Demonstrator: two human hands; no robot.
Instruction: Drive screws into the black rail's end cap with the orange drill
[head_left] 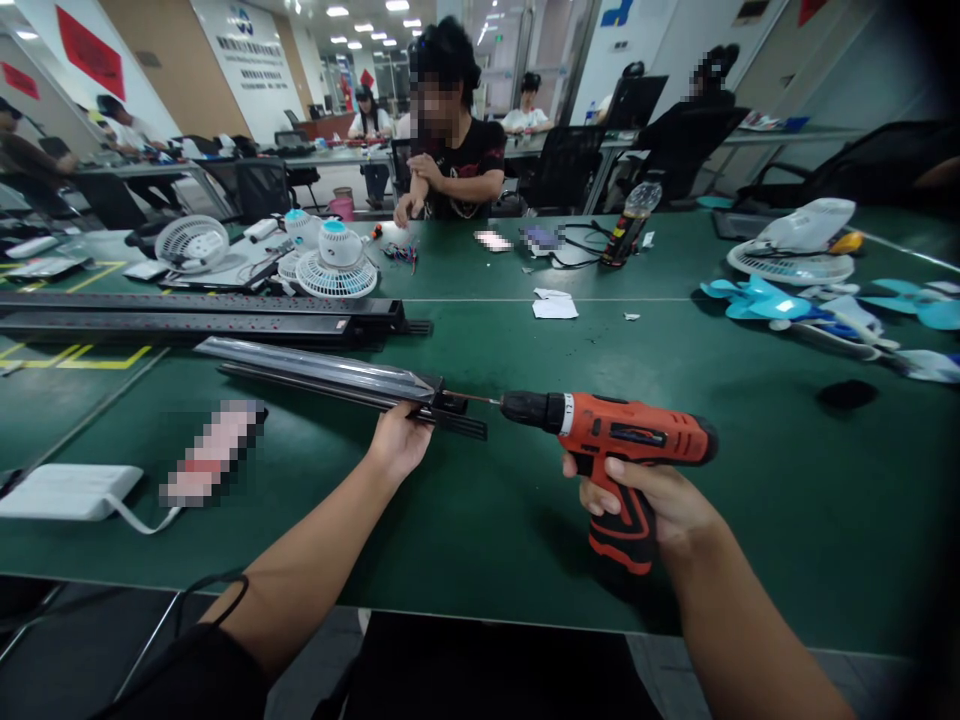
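Observation:
In my right hand (637, 490) is a red and black cordless drill (637, 430), its chuck and long thin bit pointing left. My fingers wrap round its handle. The bit reaches the near end of a long black metal profile (345, 385) with a clear, shiny covering along its top; whether the tip touches a screw is too small to tell. My left hand (403, 440) grips this profile from below, close to its right end, and holds it slightly tilted above the green table (480, 540).
More long black profiles (187, 315) lie behind at left. White fan parts (337, 260) stand at the back, and blue fan blades (757, 298) lie at right. A bottle (630, 225), a phone (214, 455) and a white power bank (71, 490) are on the table. A person (457, 150) sits opposite.

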